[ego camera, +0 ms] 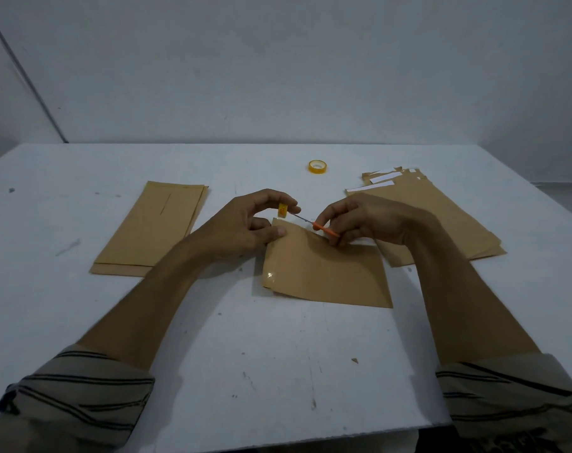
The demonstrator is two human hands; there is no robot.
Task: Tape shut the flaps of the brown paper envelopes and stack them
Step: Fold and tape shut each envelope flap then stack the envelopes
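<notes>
Orange-handled scissors (318, 226), gripped in right hand (366, 220), are pointing blades left toward the small tape roll (283, 209) that left hand (245, 227) is pinching just above the centre envelope (327, 273), thumb pressing its far-left corner.

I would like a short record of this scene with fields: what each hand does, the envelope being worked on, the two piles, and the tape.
left hand: holds small tape roll; thumb presses the middle envelope's far left corner
right hand: grips scissors, blades pointing at the small tape roll
middle envelope: on table, glossy tape along its left edge
left pile: brown envelopes, flat
right pile: brown envelopes, white strips at far ends
spare tape roll: lies flat, beyond the hands
</notes>
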